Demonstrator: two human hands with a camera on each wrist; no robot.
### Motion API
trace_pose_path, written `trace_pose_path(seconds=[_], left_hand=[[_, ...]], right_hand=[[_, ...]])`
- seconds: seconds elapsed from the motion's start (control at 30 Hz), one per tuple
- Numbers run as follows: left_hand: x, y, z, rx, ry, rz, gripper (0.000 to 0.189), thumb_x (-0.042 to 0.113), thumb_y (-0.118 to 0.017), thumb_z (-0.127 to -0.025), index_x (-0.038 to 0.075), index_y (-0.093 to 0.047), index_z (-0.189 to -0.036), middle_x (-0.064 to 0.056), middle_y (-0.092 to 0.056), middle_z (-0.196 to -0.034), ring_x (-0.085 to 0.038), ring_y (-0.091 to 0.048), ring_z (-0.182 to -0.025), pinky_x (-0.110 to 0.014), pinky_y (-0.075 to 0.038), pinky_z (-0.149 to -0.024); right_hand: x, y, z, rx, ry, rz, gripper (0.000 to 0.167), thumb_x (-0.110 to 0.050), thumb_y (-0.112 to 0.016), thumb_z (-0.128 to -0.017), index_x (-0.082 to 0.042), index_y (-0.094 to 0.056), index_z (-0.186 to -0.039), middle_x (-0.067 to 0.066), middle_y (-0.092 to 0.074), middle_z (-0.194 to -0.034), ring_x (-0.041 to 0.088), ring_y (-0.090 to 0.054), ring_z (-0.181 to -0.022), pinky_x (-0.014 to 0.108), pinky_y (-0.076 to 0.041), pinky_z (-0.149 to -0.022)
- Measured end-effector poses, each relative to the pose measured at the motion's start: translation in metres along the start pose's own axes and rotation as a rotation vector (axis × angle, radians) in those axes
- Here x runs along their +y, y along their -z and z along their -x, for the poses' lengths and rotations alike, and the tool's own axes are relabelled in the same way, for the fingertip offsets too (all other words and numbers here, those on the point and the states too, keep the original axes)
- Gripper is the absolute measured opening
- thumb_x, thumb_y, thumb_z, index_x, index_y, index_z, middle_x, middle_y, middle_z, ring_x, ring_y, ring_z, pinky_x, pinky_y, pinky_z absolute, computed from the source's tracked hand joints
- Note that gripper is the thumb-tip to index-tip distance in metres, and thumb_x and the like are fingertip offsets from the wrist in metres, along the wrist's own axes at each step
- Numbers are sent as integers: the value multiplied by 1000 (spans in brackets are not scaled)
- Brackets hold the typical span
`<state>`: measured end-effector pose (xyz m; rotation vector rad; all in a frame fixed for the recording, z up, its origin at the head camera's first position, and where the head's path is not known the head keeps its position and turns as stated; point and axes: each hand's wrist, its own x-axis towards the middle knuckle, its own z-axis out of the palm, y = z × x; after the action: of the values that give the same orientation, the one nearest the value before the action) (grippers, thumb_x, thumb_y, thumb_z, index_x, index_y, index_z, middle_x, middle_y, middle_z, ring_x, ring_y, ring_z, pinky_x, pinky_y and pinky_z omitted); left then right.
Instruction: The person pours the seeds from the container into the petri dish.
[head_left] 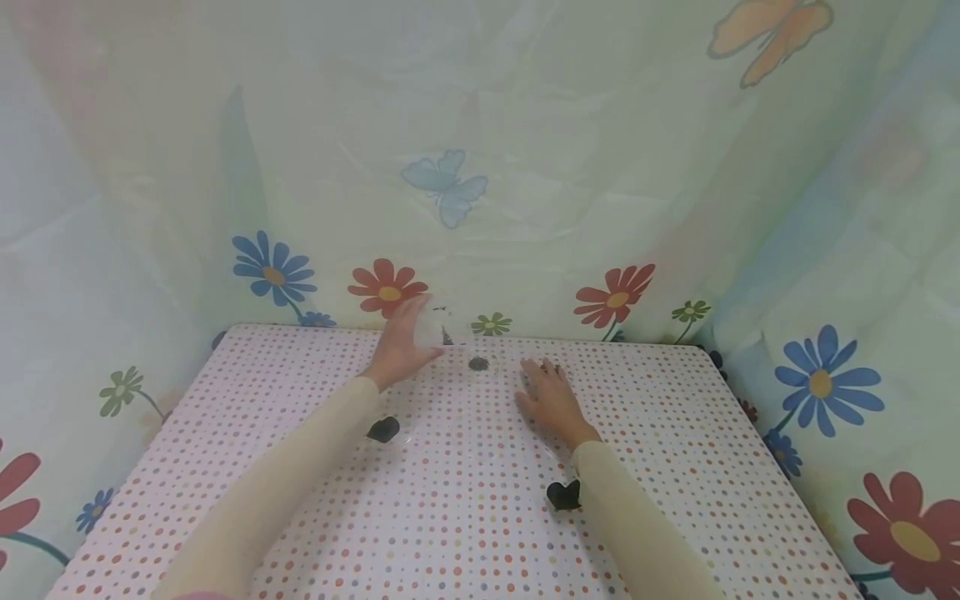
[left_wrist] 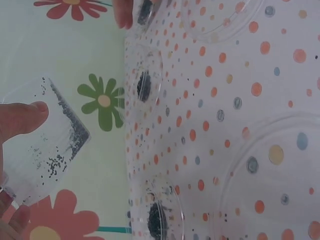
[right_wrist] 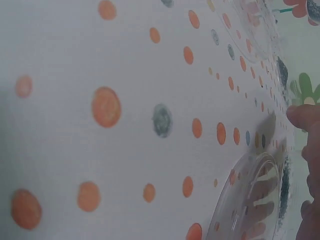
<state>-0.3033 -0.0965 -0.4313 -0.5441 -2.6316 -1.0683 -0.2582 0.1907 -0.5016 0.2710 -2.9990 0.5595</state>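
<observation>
My left hand [head_left: 400,346] grips a clear container [left_wrist: 47,145] near the table's back edge, its thumb pressed on the flat side. Small dark grains cling inside and gather along one edge of the tilted container. Right of it, a dark heap of grains [head_left: 478,364] sits in a clear shallow dish [left_wrist: 155,60]. Another heap [left_wrist: 157,220] lies in a similar dish below it in the left wrist view. My right hand [head_left: 553,404] is low over the table, fingers loosely extended beside a third heap [left_wrist: 145,12]. It holds nothing.
Clear round rims [left_wrist: 222,40] lie nearer me on the dotted table [head_left: 480,517]; one round clear piece [right_wrist: 242,200] is beside my right hand. Black heart-shaped patches [head_left: 384,430] show by both forearms. A flowered cloth [head_left: 525,208] hangs behind the table and along both sides.
</observation>
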Motion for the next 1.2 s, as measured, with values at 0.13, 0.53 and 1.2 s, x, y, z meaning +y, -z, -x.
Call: trace_pose_path(seconds=[0.13,0.53,1.2], left_hand=[[-6,4,2,7,6,-4,89,23,-81,-78,19,-30,-151,-2,-33,-156,-25,-30,-145,-49,-34,-116],[-20,15,10,46,71,22,82,19,-82,-75,28,-39,-144,2,-36,-153,-26,-31,-144,-57,-34,-113],[-45,35,32,83,117,32,84,23,-82,-75,27,-36,-145,-3,-43,-146,-29,-42,-132,-57,-43,-103]], right_hand=[[-1,-1,0,-10,-11,-1,62,-32,-58,-95,-10,-37,-148,16,-37,-154,40,-22,-147,56,-14,-121],[-8,0,-2,11,42,-16,58,-27,-58,-95,-8,-40,-146,17,-42,-151,42,-25,-145,59,-15,-120],[-5,-9,-8,-40,2,-16,61,-34,-55,-96,-11,-36,-149,17,-37,-153,40,-19,-148,57,-12,-121]])
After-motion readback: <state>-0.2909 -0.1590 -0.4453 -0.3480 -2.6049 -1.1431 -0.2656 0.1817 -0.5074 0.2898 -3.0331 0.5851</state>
